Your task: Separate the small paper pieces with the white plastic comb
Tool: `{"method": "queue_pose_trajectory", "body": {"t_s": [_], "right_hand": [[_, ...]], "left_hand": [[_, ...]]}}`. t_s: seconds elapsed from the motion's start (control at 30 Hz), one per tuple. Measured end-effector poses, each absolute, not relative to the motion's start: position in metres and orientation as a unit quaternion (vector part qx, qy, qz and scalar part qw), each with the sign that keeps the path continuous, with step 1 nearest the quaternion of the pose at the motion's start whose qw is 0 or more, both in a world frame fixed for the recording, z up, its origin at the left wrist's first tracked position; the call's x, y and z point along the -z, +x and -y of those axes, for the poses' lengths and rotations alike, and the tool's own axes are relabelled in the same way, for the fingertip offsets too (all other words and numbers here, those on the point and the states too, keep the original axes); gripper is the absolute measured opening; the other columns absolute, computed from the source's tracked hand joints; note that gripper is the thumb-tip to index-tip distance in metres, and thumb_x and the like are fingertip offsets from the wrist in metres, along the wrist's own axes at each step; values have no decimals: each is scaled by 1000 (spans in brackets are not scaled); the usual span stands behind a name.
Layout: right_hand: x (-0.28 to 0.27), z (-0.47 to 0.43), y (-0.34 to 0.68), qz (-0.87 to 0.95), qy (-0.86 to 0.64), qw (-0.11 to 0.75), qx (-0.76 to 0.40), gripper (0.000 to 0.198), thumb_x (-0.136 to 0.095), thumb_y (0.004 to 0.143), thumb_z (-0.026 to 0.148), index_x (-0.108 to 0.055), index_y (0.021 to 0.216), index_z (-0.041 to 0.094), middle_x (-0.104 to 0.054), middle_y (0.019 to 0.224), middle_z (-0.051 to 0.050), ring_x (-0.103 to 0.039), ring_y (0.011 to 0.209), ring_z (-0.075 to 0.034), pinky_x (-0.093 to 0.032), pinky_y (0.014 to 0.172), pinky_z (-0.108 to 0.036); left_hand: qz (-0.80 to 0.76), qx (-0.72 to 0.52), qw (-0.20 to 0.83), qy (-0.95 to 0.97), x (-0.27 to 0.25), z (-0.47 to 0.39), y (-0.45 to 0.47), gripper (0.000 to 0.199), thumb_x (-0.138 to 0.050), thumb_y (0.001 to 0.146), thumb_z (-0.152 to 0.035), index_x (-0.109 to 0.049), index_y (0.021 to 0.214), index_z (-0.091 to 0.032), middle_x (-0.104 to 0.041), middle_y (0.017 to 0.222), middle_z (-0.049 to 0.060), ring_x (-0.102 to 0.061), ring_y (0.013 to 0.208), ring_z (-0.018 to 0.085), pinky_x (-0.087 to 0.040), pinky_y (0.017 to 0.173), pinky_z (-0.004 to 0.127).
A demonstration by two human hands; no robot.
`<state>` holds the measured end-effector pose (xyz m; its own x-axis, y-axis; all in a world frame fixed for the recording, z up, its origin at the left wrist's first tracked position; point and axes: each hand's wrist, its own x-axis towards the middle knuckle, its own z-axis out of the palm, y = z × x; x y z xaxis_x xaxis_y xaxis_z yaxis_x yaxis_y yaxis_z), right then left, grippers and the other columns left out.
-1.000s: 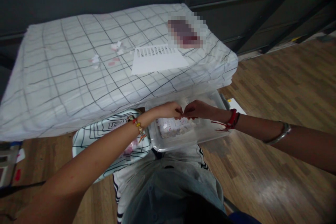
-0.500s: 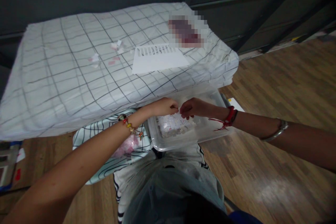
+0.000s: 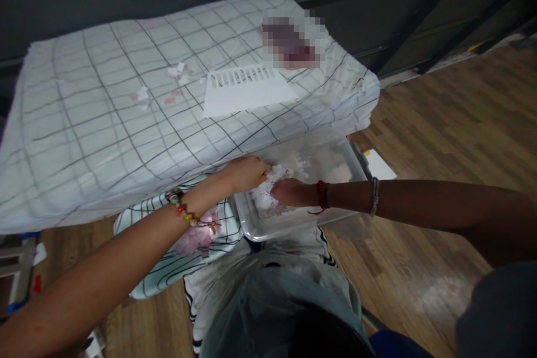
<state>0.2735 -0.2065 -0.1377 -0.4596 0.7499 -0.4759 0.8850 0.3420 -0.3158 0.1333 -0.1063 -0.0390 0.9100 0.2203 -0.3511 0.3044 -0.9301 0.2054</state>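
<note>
My right hand (image 3: 291, 192) is down in the clear tub (image 3: 255, 230), its fingers at the white paper bits (image 3: 263, 197) in the tub's left part, and my left hand (image 3: 248, 172) is by the tub's left edge, but the fingers are too hidden to tell if either one grips anything. Left of the tub, pink bits (image 3: 200, 235) sit on a seat with black lines (image 3: 229, 222). Beyond the tub, a white sheet (image 3: 247, 98) lies on the checked cloth (image 3: 104, 140).

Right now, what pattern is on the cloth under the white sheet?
The cloth is white with dark grid lines, seen in the head view.
</note>
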Motion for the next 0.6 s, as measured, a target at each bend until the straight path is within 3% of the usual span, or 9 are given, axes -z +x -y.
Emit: {"method": "queue_pose_trajectory", "body": {"t_s": [0.3,0.6], "right_hand": [[135,211,271,-823,498,154,226,32,-53,87,35,-56,111,14,-58,110,-7,-58,96,-18,-50,82,-40],[135,198,276,-812,485,137,295,33,-53,87,36,-55,112,15,-58,110,-7,-58,93,-17,-51,79,-38]], "left_hand": [[-144,178,136,964,42,107,136,23,-45,90,-15,-68,88,-12,-69,85,9,-63,82,19,-42,66,23],[-142,163,128,968,41,106,133,23,-46,90,-14,-68,86,-12,-69,83,8,-63,81,17,-44,68,22]]}}
